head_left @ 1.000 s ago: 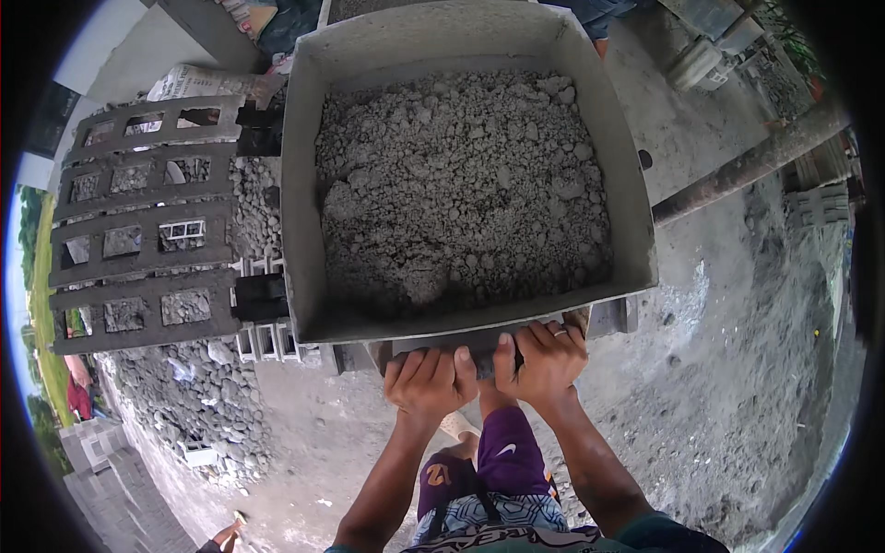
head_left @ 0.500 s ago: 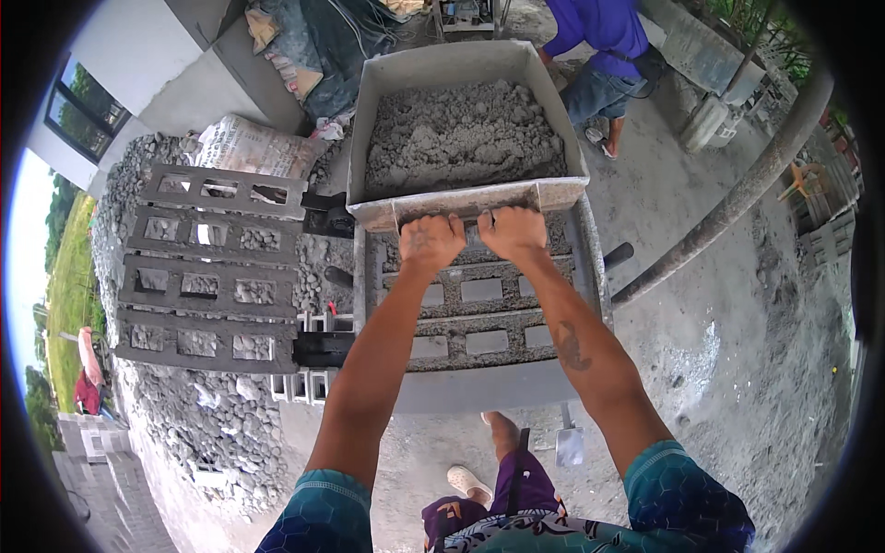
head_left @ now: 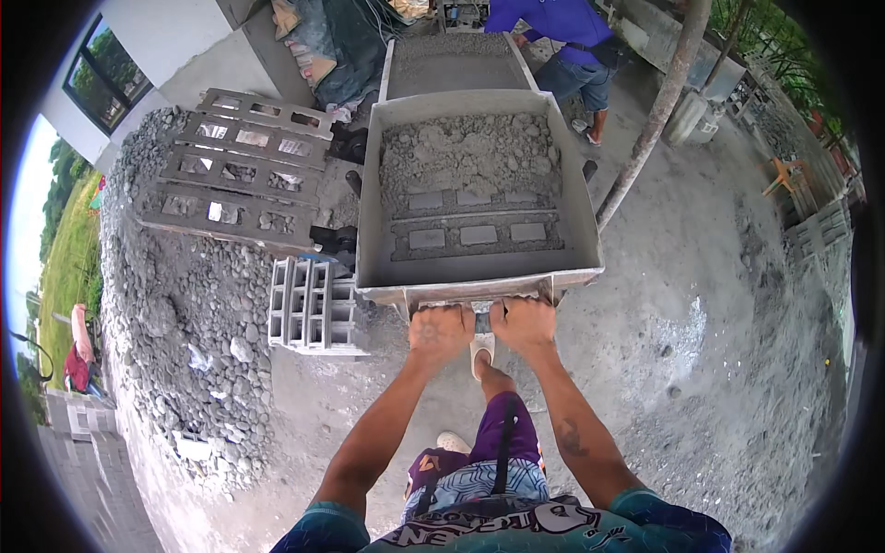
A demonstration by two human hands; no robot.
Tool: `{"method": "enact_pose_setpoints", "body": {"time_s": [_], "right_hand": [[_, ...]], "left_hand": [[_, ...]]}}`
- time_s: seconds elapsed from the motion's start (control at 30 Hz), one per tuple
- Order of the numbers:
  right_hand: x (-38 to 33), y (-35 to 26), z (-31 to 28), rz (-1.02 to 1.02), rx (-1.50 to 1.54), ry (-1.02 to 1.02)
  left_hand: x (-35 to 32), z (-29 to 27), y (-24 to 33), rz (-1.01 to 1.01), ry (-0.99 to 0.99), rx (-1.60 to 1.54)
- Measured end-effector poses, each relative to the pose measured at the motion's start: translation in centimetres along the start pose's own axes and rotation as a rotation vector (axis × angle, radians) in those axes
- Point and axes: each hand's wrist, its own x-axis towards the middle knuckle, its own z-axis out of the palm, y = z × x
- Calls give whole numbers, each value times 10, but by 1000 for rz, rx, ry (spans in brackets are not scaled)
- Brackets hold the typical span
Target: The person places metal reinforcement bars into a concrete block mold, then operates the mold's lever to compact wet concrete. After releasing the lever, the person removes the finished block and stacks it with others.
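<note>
Both my hands grip the dark bar handle [head_left: 483, 323] on the near side of a bottomless grey metal feed box [head_left: 590, 256]. My left hand [head_left: 442, 334] and my right hand [head_left: 524, 324] are fists, side by side, wrapped round the bar. Damp grey concrete mix [head_left: 470, 152] is heaped in the box's far part. Through its near part I see the block mould [head_left: 477, 235], its cavities filled level with mix around pale rectangular cores. Beyond the box lies a flat metal bed [head_left: 452, 78] with mix along its far end.
Left of the box, a rack of hollow concrete blocks [head_left: 241, 172] lies above a gravel heap [head_left: 189, 313]. More blocks [head_left: 313, 304] stand below it. A leaning pole [head_left: 654, 120] rises on the right. A person in purple [head_left: 567, 41] bends over at the far right.
My hands have pulled the box towards me, over the mould. The mix came with it, exposing the bed behind. One foot has stepped forward beneath the handle. The person in purple has shifted left in view.
</note>
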Motion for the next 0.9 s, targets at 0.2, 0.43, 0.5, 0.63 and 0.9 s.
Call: {"method": "enact_pose_setpoints", "body": {"time_s": [0.2,0.43,0.5,0.63,0.9], "right_hand": [[35,3,5,22,-48,15],[47,7,20,-108,-35,249],[46,5,20,-76,-56,173],[114,8,30,-96,-66,231],[412,45,57,40,-72,75]], "left_hand": [[31,-6,3,-91,-77,-25],[46,20,-18,151,309,-46],[45,26,-19,141,344,-36],[101,35,-31,127,346,-14],[405,35,-66,-70,171,56]]}}
